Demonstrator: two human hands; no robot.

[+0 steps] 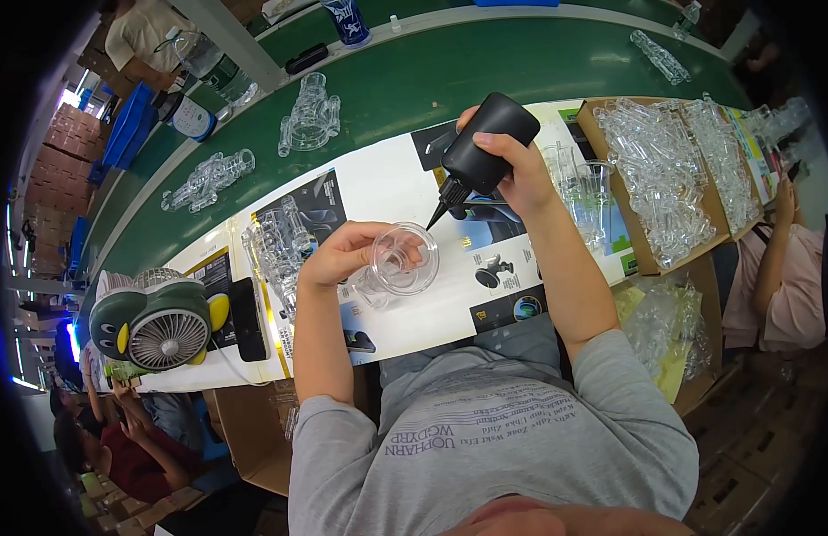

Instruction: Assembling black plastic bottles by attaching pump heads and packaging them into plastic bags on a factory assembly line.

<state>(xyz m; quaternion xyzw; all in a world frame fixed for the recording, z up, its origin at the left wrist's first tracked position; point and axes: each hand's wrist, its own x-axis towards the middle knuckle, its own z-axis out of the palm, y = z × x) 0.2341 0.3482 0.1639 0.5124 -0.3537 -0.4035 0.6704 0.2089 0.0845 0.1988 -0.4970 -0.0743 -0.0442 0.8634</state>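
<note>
My left hand is closed around a clear plastic part with a round, cup-like rim, held up over the white work surface. In my right hand is a black squeeze bottle, tilted downward. Its narrow black nozzle tip comes down right by the part's rim; whether they touch I cannot tell. To the left of my left hand lies a cluster of clear plastic parts. Right of the bottle, several clear cup-like pieces stand on the surface.
A cardboard box full of clear parts sits at the right, with a person in pink beyond. At the left are a green fan and a black phone. More clear parts lie on the green bench.
</note>
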